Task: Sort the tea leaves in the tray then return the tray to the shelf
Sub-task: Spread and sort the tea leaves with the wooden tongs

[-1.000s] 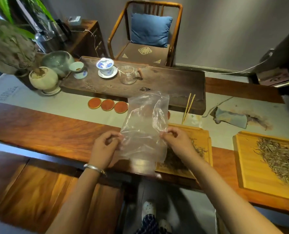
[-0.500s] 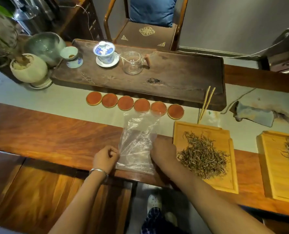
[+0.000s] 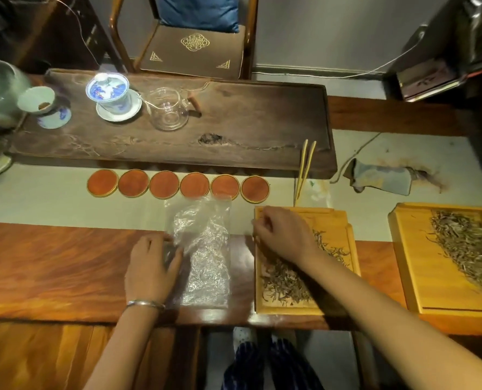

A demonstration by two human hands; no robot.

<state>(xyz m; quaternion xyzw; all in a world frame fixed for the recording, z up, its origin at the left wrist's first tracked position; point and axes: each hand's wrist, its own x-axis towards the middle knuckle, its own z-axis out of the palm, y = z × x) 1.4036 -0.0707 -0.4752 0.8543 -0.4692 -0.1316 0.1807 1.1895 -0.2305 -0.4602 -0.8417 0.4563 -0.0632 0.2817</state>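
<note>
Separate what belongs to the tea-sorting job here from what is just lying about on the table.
In the job: near tray with tea leaves; right hand over it; left hand on the plastic bag; second tray.

Lying about: six coasters, lidded cup, glass pitcher, tongs, cloth.

You are working in a tea room: a dark wooden tea board (image 3: 234, 136) carries a lidded cup (image 3: 108, 91), with round coasters (image 3: 177, 183) alongside.

Left hand (image 3: 149, 266) lies flat, fingers straight; right hand (image 3: 283, 235) hovers, fingers curled.
</note>
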